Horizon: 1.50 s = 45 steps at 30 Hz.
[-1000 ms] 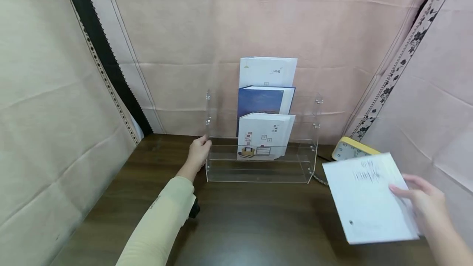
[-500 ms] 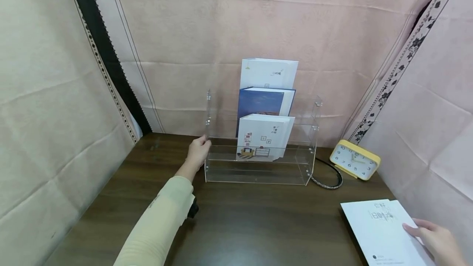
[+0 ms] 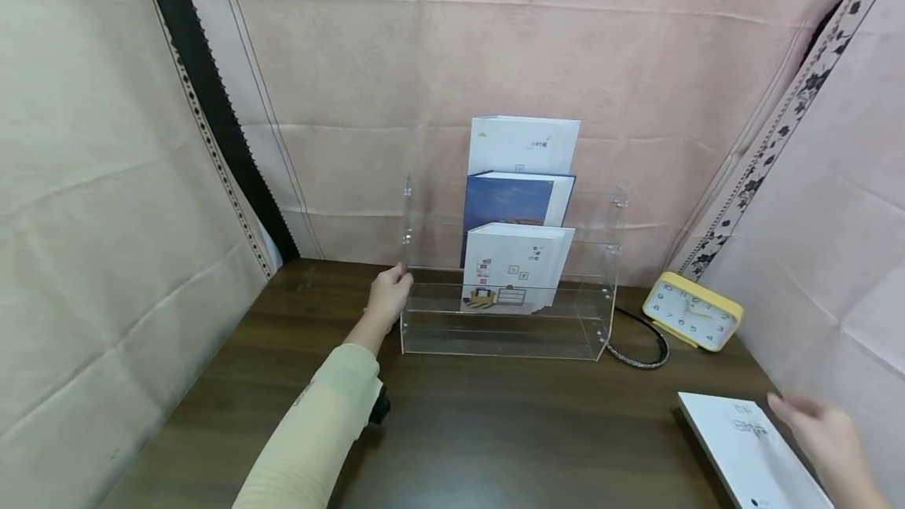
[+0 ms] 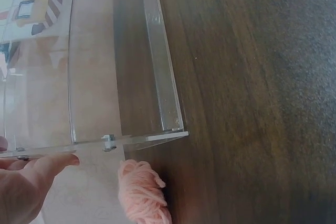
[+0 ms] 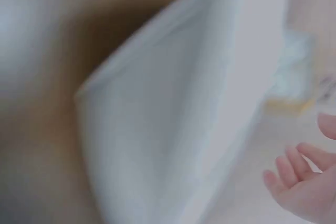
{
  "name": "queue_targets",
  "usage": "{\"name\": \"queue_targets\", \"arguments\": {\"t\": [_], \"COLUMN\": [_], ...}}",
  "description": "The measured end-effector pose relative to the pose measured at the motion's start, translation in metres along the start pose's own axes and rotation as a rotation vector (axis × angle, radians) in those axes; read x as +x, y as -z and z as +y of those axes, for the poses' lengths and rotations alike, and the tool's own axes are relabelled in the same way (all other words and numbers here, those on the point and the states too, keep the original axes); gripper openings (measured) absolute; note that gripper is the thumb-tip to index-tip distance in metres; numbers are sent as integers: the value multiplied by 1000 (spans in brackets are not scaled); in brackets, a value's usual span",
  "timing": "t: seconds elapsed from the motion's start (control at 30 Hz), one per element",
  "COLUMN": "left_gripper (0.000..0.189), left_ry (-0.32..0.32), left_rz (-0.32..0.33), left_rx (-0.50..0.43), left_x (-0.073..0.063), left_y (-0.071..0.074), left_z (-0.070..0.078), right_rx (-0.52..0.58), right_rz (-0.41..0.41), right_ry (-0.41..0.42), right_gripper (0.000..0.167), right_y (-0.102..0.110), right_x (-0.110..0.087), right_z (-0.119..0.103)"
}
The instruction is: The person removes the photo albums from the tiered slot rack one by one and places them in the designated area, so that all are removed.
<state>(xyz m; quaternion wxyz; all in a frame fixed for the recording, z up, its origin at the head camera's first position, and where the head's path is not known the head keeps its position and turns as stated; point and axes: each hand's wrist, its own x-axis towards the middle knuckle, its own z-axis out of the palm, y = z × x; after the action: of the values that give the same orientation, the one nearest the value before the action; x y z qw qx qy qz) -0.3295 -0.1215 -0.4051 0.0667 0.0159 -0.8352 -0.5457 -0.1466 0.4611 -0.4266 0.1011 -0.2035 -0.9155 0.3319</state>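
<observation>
Head view: gripping a clear acrylic rack (image 3: 498,335) by its left side, left hand (image 3: 387,297) pinched

With right hand (image 3: 823,434) loose-fingered, just beside a white rectangular book (image 3: 752,454) at the right of the dark brown wooden table (image 3: 509,430).
</observation>
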Motion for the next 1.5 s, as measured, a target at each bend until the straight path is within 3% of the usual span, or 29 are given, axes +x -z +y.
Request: {"name": "queue_targets", "arguments": {"t": [0.13,0.27,0.33,0.43,0.6,0.8,0.97,1.13,1.27,1.5], "left_gripper": [49,49,49,49,48,47,48,48,49,48], "left_ry": [7,9,-2,-8,-20,-21,-11,-7,-8,-18], "left_rz": [1,2,11,14,33,40,48,54,50,55], "left_rx": [-6,-18,-15,-12,-4,-13,-23,-19,-13,-17], "left_x": [-1,0,0,0,0,-1,0,1,2,1], "left_y": [1,1,0,-2,-5,-5,-4,-3,-3,-5], "left_z": [3,3,1,-1,-2,-2,-2,-1,-2,-2], "right_rx": [250,520,542,468,374,382,312,316,307,291], "right_rz": [119,143,147,111,10,-109,-114,-48,-17,-56], "right_ry": [201,382,461,547,543,491,495,560,665,848], "right_gripper": [47,30,34,41,49,61,60,50,46,42], "right_y": [-1,-17,-32,-56,-97,-136,-156,-160,-157,-157], "right_x": [9,22,28,37,48,47,45,46,42,31], "right_z": [-89,-172,-205,-235,-252,-257,-260,-274,-297,-337]}}
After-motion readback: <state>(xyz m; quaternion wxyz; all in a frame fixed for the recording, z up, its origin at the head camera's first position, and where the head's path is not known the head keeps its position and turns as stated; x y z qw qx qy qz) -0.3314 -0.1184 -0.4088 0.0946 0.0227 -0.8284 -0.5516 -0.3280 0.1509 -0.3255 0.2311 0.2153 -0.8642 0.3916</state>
